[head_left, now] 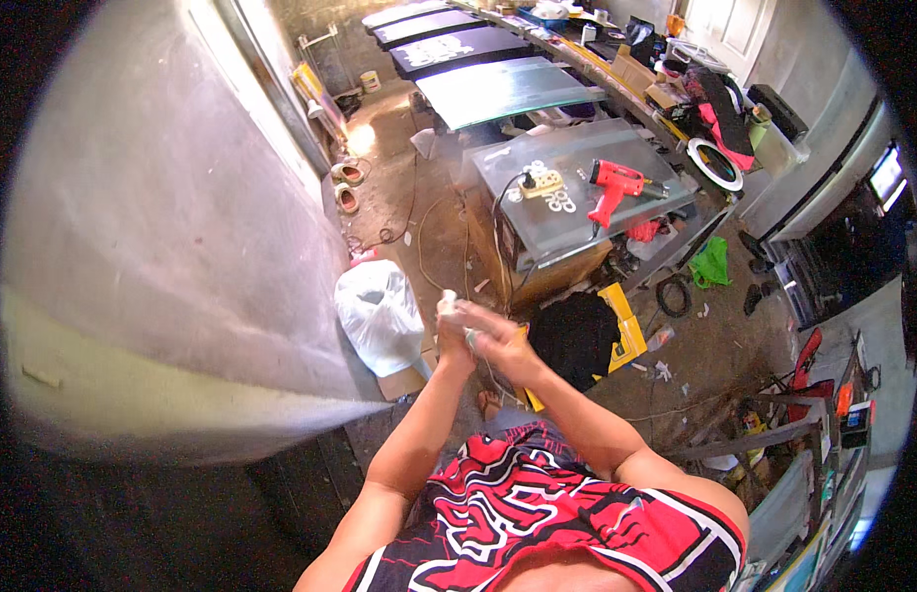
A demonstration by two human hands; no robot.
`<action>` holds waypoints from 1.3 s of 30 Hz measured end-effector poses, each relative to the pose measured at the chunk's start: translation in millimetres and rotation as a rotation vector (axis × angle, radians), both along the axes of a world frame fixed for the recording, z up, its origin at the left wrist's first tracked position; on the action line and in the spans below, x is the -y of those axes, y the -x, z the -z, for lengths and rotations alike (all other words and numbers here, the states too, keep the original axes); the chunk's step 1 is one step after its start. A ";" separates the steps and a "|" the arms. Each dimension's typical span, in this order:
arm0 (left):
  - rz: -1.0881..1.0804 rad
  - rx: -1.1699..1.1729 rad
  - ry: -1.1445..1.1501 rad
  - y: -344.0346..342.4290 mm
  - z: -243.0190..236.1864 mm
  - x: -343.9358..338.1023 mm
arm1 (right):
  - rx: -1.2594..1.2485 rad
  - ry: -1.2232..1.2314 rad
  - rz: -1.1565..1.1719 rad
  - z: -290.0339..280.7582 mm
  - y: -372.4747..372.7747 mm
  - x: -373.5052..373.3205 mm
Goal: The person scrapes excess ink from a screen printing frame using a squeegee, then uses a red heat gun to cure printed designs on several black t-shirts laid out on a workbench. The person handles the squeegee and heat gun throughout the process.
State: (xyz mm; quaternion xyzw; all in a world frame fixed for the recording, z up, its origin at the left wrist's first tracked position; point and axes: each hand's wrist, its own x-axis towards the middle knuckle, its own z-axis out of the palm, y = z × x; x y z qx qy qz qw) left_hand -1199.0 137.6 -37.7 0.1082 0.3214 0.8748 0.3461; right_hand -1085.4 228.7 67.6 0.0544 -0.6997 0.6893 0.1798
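Note:
In front of my body, my two hands come together. My left hand is closed round a small whitish thing that pokes out above the fingers; it looks crumpled, but its kind is unclear. My right hand reaches across against the left one, its fingers smeared by motion. Beyond them stands a glass-topped work table. On it lie a red heat gun, a yellowish power strip with a black plug in it, and several white ring-shaped pieces.
A white plastic bag sits by the wall on my left. Right of my hands lies a black and yellow panel. Farther back are a glass sheet, dark panels and a cluttered bench. Cords, sandals and a green bag lie on the floor.

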 end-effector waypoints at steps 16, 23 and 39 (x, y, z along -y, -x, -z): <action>0.089 -1.338 1.086 226.3 -9.9 -251.2 | 0.751 -0.643 1.490 99.5 113.7 -359.1; 0.421 -1.660 0.953 293.6 16.8 -300.9 | 1.040 -0.586 1.562 112.8 150.5 -415.6; 0.770 -0.283 0.425 585.2 -103.0 -252.6 | 0.218 0.363 1.418 -20.6 389.2 -380.4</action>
